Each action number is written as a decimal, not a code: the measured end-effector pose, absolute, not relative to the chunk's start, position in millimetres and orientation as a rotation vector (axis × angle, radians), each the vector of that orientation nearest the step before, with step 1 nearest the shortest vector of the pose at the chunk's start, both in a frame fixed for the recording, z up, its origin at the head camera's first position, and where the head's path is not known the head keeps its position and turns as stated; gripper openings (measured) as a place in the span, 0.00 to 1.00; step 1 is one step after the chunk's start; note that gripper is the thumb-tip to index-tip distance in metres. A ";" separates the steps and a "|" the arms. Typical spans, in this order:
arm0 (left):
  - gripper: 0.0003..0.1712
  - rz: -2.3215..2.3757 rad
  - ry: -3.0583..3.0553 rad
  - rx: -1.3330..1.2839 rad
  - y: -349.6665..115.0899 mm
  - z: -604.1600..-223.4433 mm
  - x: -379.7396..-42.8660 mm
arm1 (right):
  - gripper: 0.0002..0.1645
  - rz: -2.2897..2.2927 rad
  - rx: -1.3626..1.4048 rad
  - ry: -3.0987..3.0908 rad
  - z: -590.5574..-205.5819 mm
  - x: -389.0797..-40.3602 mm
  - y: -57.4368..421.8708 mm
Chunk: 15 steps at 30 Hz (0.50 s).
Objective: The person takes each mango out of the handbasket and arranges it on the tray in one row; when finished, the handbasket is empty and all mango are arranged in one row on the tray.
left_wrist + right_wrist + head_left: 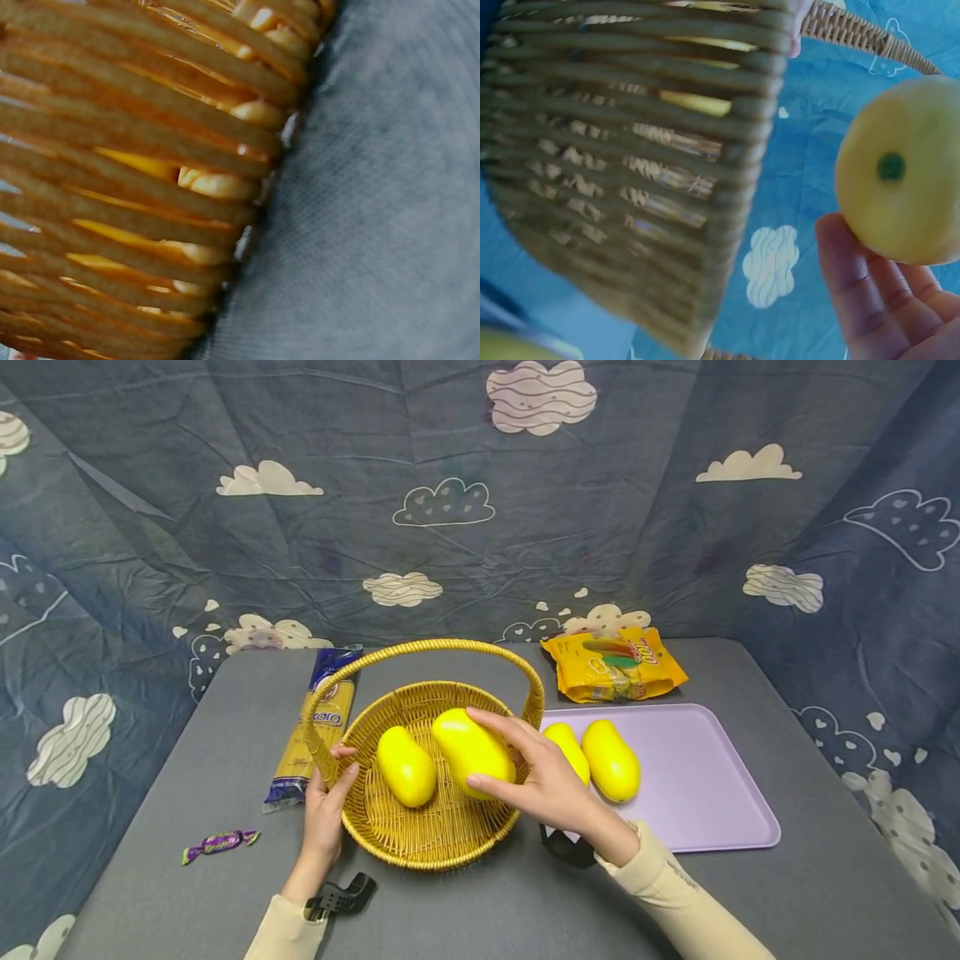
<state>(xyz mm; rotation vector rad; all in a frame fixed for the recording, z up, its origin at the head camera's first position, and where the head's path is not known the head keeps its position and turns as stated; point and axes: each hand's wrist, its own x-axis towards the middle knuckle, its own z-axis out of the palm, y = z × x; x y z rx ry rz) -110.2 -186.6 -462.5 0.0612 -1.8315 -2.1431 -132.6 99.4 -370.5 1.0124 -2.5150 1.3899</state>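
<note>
My right hand (551, 777) grips a yellow mango (472, 752) between thumb and fingers, over the right part of a woven wicker basket (435, 862). In the right wrist view, this mango (900, 172) shows a green spot at its end, beside the basket wall (630, 165). A second mango (406, 767) lies inside the basket. My left hand (327, 810) holds the basket's left rim by the foot of its arched handle (423, 646), thumb on the rim. Only the weave (135, 195) and grey tabletop fill the left wrist view.
Right of the basket, a lilac tray (705, 785) bears a mango (611, 762) and another mango (567, 752) partly behind my right hand. A yellow packet (615, 665) lies behind the tray. Left are a pasta pack (296, 747) and a purple wrapped candy (220, 843).
</note>
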 end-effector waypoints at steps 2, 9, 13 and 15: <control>0.16 -2.142 -1.834 0.061 -186.6 -462.3 -110.2 | 0.43 1.404 1.007 -2.504 -370.9 -129.9 104.4; 0.16 -2.140 -1.837 0.063 -186.6 -462.7 -110.4 | 0.44 1.402 1.015 -2.449 -373.1 -121.4 121.7; 0.15 -2.151 -1.823 0.055 -186.4 -463.5 -110.5 | 0.44 1.391 1.006 -2.414 -376.1 -118.1 132.2; 0.15 -2.154 -1.820 0.052 -186.4 -463.8 -110.6 | 0.45 1.386 0.991 -2.397 -378.0 -117.1 138.0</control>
